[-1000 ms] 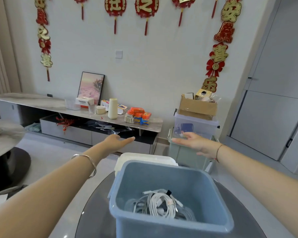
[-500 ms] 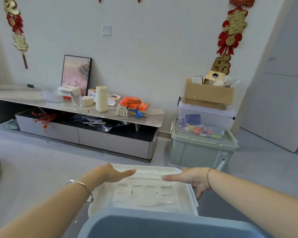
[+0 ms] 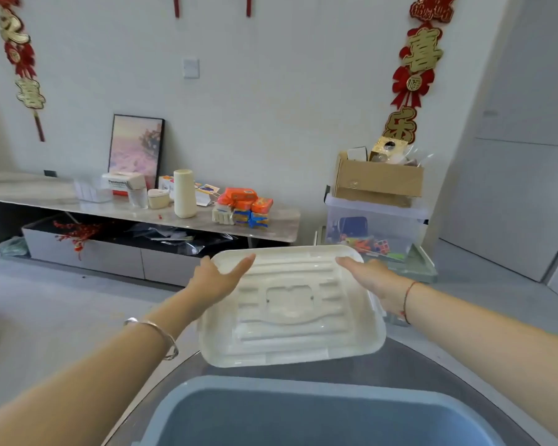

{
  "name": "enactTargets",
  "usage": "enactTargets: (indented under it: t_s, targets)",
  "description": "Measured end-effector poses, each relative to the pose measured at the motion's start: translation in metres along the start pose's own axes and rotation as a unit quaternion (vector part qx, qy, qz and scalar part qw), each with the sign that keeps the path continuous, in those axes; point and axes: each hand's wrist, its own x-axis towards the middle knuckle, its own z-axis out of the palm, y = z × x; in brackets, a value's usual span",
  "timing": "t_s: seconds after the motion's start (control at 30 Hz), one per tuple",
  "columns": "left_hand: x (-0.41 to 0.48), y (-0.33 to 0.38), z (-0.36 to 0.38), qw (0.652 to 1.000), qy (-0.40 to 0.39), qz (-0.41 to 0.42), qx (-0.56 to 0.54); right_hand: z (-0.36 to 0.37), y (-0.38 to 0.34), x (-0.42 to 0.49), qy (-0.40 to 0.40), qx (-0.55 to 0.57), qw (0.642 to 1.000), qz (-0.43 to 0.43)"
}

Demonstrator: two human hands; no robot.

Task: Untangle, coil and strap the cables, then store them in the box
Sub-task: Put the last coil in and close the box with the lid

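The white plastic lid is held up above the far side of the dark round table, its ribbed inner face turned toward me. My left hand grips its left edge, thumb lying on top and fingers hidden underneath. My right hand grips the right edge the same way. The blue storage box stands open right in front of me at the bottom of the view. Only its far rim and inner wall show; the cables inside it are out of sight.
Beyond the table is bare grey floor. A low TV cabinet with packets, a cream bottle and a framed picture runs along the wall. At the right stand stacked clear storage bins with a cardboard box on top.
Both hands reached past the blue box and took the white lid by its sides. The lid has come up off the table toward me. My view dropped, hiding the coiled cables.
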Motion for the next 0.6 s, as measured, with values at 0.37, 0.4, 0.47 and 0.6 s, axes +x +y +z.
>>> enactTargets:
  t_s: [0.37,0.4,0.47,0.6]
  targets:
    - [-0.118,0.09,-0.081,0.97,0.072,0.182,-0.141,-0.107,-0.049,-0.134,0.103,0.161,0.961,-0.201]
    - [-0.127,0.091,-0.087,0.968,0.067,0.188,-0.15,-0.11,-0.047,-0.147,0.097,0.174,0.957,-0.211]
    - [-0.155,0.093,-0.099,0.964,0.061,0.2,-0.163,-0.119,-0.041,-0.183,0.084,0.201,0.95,-0.224]
    - [-0.204,0.085,-0.109,0.953,0.08,0.218,-0.192,-0.122,-0.027,-0.229,0.06,0.23,0.934,-0.266]
